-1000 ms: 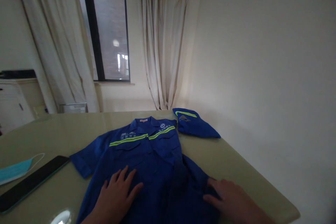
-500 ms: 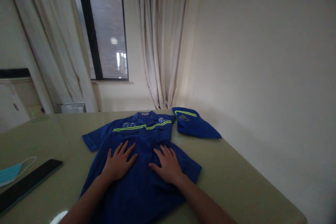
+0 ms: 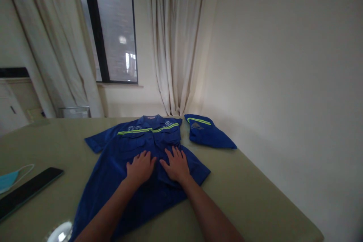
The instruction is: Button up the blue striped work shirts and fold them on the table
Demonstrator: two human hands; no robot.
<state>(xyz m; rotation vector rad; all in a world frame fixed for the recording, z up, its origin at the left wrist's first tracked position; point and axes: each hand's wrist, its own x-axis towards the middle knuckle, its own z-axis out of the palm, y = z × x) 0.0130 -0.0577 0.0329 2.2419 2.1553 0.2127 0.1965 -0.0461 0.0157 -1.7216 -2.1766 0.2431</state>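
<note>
A blue short-sleeved work shirt lies front side up on the table, its collar toward the window and yellow reflective stripes across the chest. My left hand rests on the middle of the shirt, fingers loosely bent and apart. Beside it, my right hand is laid on the shirt's right part with fingers spread. One side of the shirt is folded inward near my right hand, and a flap of blue cloth sticks out to the right. The shirt's lower end is partly hidden by my left forearm.
A folded blue garment with a yellow stripe lies at the back right by the wall. On the left are a long black flat object and a light blue face mask. A shiny white round object sits at the table's near side.
My left hand has slid to the right, closer to my right hand, and its fingers are more bent. The shirt has shifted slightly left in view.
</note>
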